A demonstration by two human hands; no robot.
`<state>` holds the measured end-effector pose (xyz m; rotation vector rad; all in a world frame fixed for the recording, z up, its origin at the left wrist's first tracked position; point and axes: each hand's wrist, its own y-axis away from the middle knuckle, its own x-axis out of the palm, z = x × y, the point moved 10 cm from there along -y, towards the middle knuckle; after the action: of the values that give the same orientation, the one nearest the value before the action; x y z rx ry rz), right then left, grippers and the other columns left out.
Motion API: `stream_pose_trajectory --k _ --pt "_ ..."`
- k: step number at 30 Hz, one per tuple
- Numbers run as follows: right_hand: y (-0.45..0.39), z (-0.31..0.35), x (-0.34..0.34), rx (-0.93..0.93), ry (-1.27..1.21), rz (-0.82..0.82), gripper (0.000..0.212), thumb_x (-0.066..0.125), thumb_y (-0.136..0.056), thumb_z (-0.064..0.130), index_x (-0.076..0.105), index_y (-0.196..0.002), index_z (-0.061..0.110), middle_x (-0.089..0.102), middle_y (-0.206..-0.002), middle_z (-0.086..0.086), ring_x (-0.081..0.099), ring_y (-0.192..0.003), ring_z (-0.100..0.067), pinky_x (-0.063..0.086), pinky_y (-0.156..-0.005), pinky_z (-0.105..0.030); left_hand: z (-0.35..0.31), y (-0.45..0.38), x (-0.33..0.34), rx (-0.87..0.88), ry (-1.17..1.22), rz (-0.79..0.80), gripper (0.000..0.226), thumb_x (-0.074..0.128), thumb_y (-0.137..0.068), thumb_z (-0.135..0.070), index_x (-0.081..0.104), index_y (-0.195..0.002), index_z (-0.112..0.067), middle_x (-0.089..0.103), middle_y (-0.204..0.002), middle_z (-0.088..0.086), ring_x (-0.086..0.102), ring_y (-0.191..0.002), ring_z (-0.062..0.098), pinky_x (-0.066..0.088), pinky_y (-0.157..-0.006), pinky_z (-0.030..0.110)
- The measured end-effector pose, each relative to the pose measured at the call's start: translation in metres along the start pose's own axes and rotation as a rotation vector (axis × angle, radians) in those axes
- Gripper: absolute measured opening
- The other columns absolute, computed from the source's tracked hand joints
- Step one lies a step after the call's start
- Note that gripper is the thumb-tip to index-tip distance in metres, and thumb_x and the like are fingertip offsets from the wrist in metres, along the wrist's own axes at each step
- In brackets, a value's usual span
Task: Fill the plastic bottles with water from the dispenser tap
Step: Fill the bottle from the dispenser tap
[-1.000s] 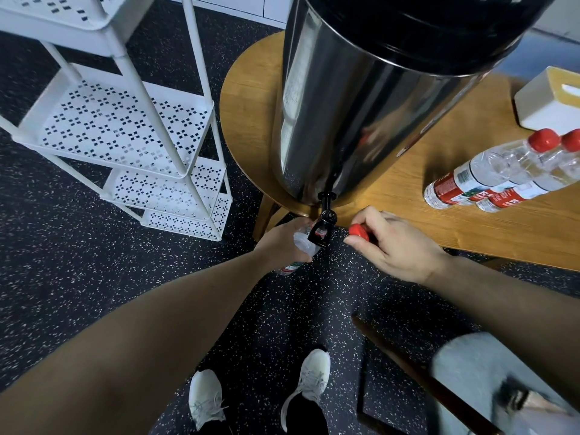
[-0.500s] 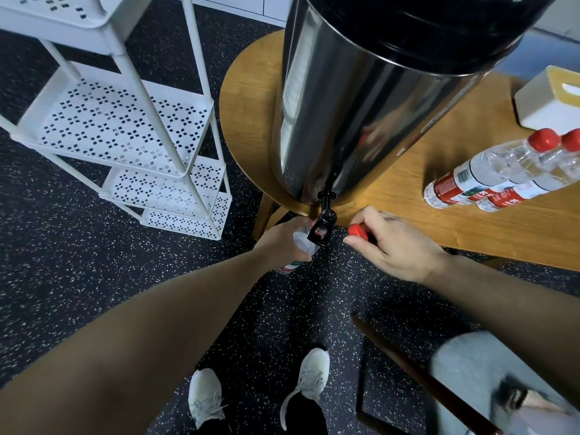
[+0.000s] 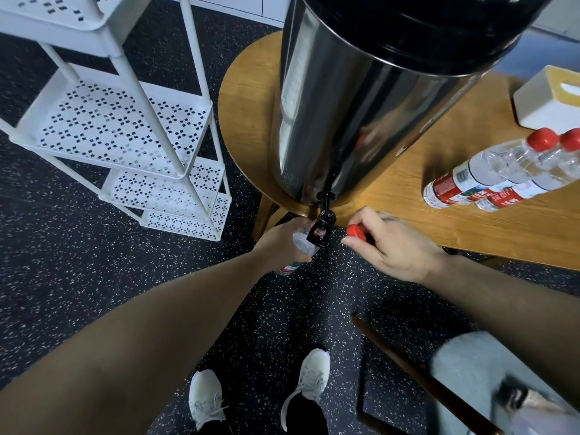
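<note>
A tall steel water dispenser (image 3: 361, 98) stands on the wooden table (image 3: 470, 221), its black tap (image 3: 323, 224) hanging over the table's front edge. My left hand (image 3: 282, 243) grips a clear plastic bottle (image 3: 301, 249) with a red label, holding its mouth under the tap. My right hand (image 3: 392, 246) rests at the table edge to the right of the tap and pinches a red bottle cap (image 3: 356, 231). Two capped bottles (image 3: 489, 174) with red lids lie side by side on the table at the right.
A white perforated metal shelf rack (image 3: 125, 133) stands on the speckled dark floor at the left. A cream box (image 3: 549, 102) sits at the table's far right. My white shoes (image 3: 260, 394) are below, and a dark wooden bar (image 3: 417, 375) runs at the lower right.
</note>
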<state>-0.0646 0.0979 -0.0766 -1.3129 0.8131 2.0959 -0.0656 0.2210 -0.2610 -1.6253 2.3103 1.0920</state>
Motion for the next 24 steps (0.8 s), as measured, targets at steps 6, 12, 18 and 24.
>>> stream_pose_trajectory --k 6,12,18,24 --pt "0.0001 0.0004 0.0029 -0.010 -0.001 0.006 0.061 0.024 -0.089 0.064 0.047 -0.112 0.013 0.048 -0.086 0.009 0.048 -0.081 -0.012 0.034 -0.066 -0.019 -0.0013 0.0013 -0.0010 0.006 0.001 -0.002 0.086 0.086 -0.070 -0.030 0.040 -0.142 -0.043 0.061 -0.129 -0.013 0.060 -0.110 0.015 0.046 -0.087 0.028" --pt "0.0001 -0.0002 0.0027 -0.022 -0.007 -0.012 0.061 0.023 -0.092 0.067 0.047 -0.110 0.014 0.047 -0.086 0.011 0.049 -0.079 -0.011 0.034 -0.067 -0.020 -0.0018 0.0016 -0.0008 0.003 0.009 0.001 0.084 0.086 -0.070 -0.031 0.041 -0.141 -0.044 0.061 -0.127 -0.014 0.059 -0.110 0.014 0.045 -0.086 0.028" --pt "-0.0005 -0.0007 0.0027 -0.030 0.001 -0.031 0.055 0.023 -0.092 0.066 0.044 -0.106 0.017 0.040 -0.078 0.020 0.047 -0.075 -0.009 0.032 -0.064 -0.017 -0.0038 0.0040 -0.0028 0.008 0.001 -0.007 0.078 0.084 -0.074 -0.029 0.043 -0.140 -0.041 0.061 -0.127 -0.012 0.057 -0.107 0.013 0.043 -0.082 0.028" --pt "-0.0007 -0.0002 0.0041 -0.018 -0.004 -0.014 0.054 0.026 -0.091 0.063 0.046 -0.107 0.016 0.039 -0.078 0.021 0.047 -0.076 -0.009 0.033 -0.066 -0.020 -0.0051 0.0051 -0.0022 0.007 0.004 0.005 0.077 0.084 -0.073 -0.029 0.043 -0.138 -0.041 0.061 -0.126 -0.011 0.058 -0.108 0.015 0.048 -0.087 0.032"
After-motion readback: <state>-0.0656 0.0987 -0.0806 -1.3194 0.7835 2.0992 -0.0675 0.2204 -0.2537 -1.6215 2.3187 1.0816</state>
